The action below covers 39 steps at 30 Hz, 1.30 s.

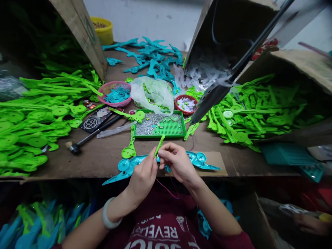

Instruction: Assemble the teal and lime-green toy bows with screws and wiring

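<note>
Filling the view, a brown table (90,152) carries blue plastic (129,166) along its near edge, with a green tray (160,136) beyond. Above that edge, the left hand (144,174) pinches a slim green strip (160,143); the right hand (178,164) has bunched fingertips beside it, their grip unclear. The step seems fine fingertip work, calling for a steady left pinch.

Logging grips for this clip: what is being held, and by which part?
The left hand pinches a slim bright-green plastic piece by its lower end; whether the right hand holds anything cannot be told.
</note>
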Each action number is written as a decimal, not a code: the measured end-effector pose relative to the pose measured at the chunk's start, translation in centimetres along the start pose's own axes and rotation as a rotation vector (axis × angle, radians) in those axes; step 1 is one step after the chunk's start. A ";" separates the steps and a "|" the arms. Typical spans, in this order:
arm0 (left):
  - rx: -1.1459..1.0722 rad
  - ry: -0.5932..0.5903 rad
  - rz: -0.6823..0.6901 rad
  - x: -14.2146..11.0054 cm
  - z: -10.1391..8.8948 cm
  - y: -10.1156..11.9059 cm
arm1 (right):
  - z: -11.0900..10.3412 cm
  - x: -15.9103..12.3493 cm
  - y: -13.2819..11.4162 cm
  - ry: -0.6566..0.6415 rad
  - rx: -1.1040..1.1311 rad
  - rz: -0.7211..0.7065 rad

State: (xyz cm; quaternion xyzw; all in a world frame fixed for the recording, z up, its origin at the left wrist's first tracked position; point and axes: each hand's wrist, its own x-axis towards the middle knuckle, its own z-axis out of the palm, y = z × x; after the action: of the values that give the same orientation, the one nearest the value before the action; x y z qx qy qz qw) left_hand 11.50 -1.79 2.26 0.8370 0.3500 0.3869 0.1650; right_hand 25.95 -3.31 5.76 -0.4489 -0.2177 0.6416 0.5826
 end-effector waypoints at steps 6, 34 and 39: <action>0.011 0.014 -0.035 -0.1 0.0 -0.1 | 0.2 -0.3 0.8 0.085 -0.124 -0.165; -0.362 -0.062 -0.301 -1.4 -0.9 0.5 | -1.7 -0.1 2.7 -0.072 -0.797 -0.878; -0.662 -0.169 -0.475 -1.0 -1.0 1.0 | -1.9 0.3 2.5 -0.075 -0.786 -0.915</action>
State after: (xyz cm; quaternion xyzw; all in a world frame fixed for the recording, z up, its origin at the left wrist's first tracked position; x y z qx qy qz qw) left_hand 10.73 -3.16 2.96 0.6634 0.3753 0.3599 0.5381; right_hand 26.16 -4.04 2.72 -0.4685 -0.6298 0.2126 0.5819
